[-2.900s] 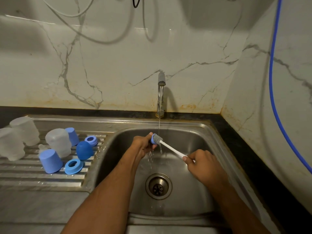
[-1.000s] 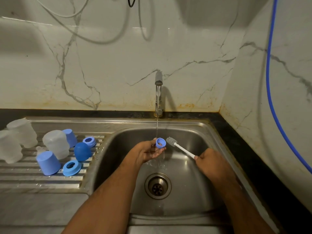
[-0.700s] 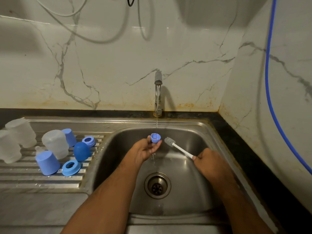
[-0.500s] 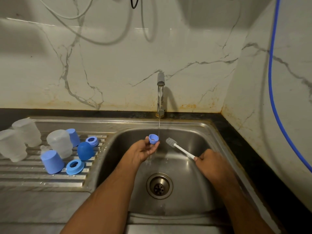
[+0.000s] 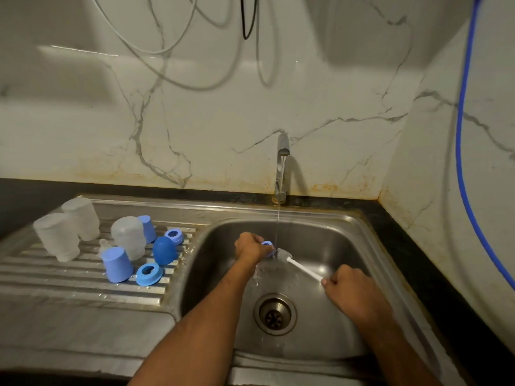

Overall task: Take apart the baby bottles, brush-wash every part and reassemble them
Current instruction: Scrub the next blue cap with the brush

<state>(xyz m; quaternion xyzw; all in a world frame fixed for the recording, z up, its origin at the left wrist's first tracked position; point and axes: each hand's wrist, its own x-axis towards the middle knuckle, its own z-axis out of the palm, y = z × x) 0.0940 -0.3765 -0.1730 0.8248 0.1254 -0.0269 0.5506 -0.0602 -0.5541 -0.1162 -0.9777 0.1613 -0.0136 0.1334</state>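
Over the steel sink (image 5: 351, 232), my left hand (image 5: 250, 247) grips a small blue bottle part (image 5: 268, 243) just left of the thin water stream. My right hand (image 5: 352, 292) holds the white handle of a small bottle brush (image 5: 292, 260), whose grey bristle head touches the blue part. On the drainboard at left stand frosted clear bottle bodies (image 5: 57, 236) (image 5: 80, 214) (image 5: 128, 236), blue caps (image 5: 116, 263) (image 5: 147, 228), a dark blue dome cap (image 5: 164, 249), two blue collar rings (image 5: 149, 273) (image 5: 174, 235) and a clear teat (image 5: 103, 244).
The tap (image 5: 282, 168) runs at the back of the sink, above the drain (image 5: 274, 313). A black counter strip (image 5: 434, 263) runs along the right side below the marble wall. A blue hose (image 5: 464, 168) hangs down the right wall, grey cables at the top.
My left hand turned over from palm-up, so the blue part now sits under its fingers. The brush head moved left from beside the part into contact with it.
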